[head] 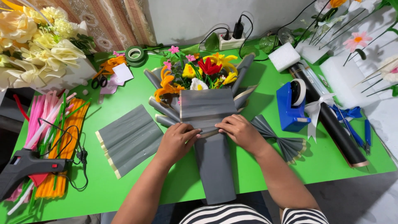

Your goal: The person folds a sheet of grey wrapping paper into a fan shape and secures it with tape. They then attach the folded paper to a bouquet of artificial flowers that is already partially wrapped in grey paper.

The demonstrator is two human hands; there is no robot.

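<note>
A bouquet of handmade flowers (199, 72) in red, yellow, orange and pink lies on the green table (137, 182), wrapped in grey paper. A pleated grey sheet (206, 107) covers its front. My left hand (176, 139) and my right hand (240, 129) both press and pinch the lower edge of that sheet against the bouquet's neck. Below my hands the grey wrapped stem part (214, 170) runs toward me. A grey fan-folded paper bow (282, 141) lies just right of my right hand.
A loose pleated grey sheet (128, 139) lies at left. A black glue gun (25, 166) and coloured pipe cleaners (54, 128) are at far left. A blue tape dispenser (292, 105), black roll (331, 120), foam blocks (284, 57), scissors (99, 81) and green tape (135, 54) surround the work.
</note>
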